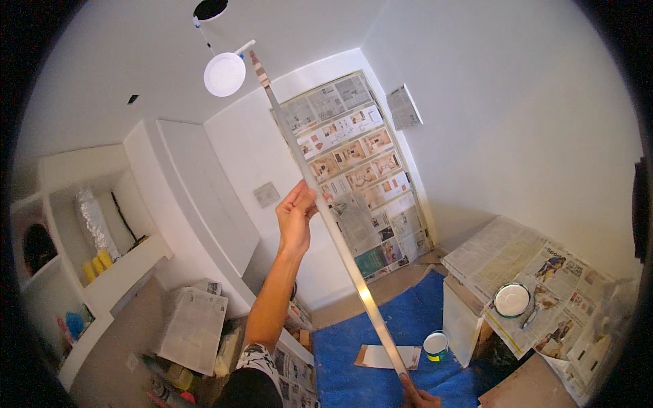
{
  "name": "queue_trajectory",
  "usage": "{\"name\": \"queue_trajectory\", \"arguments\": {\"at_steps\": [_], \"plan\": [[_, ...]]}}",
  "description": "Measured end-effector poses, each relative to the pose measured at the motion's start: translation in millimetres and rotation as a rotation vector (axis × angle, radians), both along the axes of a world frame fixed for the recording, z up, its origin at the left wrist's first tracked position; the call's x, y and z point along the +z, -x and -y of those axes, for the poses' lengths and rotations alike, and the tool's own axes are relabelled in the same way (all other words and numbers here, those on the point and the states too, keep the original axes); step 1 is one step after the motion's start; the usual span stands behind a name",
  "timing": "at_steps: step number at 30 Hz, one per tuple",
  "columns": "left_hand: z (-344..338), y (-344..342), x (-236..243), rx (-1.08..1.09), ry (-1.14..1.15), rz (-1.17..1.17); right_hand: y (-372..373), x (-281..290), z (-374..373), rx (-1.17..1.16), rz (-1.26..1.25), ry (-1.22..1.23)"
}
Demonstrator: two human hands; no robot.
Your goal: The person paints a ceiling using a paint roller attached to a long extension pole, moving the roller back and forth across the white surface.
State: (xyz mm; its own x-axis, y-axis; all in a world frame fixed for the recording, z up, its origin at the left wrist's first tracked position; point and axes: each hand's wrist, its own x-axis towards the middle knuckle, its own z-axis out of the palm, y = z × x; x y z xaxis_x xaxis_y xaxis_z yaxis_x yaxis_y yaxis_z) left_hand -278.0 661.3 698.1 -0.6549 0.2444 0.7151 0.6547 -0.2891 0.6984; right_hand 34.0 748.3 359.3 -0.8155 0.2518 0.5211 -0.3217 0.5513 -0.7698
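Note:
My left hand [296, 214] is closed around a long pale metal pole [347, 265], raised toward the ceiling at a slant. Low in view, my right hand [415, 393] grips the pole's lower end. The pole's top is wrapped in tape [260, 71], beside a small white roller-like cylinder [245, 47]; whether they are joined I cannot tell. Just left of it a round white fixture [224, 73] hangs by a wire below a dark round hole [209, 9] in the ceiling.
Newspaper covers the door [360, 234] ahead and a right-hand worktop [496, 245] holding an open can [511, 299] and brush [530, 309]. A blue floor sheet [401, 316] bears another can [435, 345] and a board [381, 355]. White shelves [136, 255] and newspaper-covered items [190, 326] stand left.

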Motion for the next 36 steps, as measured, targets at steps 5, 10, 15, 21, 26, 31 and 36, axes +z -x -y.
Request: {"name": "queue_trajectory", "arguments": {"at_steps": [5,10,15,21,26,31,36], "plan": [[2,41,29,0.051,0.017,-0.055,68,9,17,0.086,-0.087,0.127],[11,99,38,0.067,0.091,-0.022,116,33,20,0.091,-0.073,0.110],[10,184,60,0.064,0.100,-0.005,212,27,33,0.035,-0.144,0.039],[8,273,93,0.128,0.085,0.035,296,78,31,0.100,-0.157,0.038],[3,264,103,0.165,0.090,0.015,294,88,25,0.141,-0.118,0.055],[0,180,63,0.129,0.051,-0.045,224,39,22,0.055,-0.098,0.035],[5,84,47,0.140,0.035,-0.082,136,-1,29,-0.016,-0.228,0.033]]}}
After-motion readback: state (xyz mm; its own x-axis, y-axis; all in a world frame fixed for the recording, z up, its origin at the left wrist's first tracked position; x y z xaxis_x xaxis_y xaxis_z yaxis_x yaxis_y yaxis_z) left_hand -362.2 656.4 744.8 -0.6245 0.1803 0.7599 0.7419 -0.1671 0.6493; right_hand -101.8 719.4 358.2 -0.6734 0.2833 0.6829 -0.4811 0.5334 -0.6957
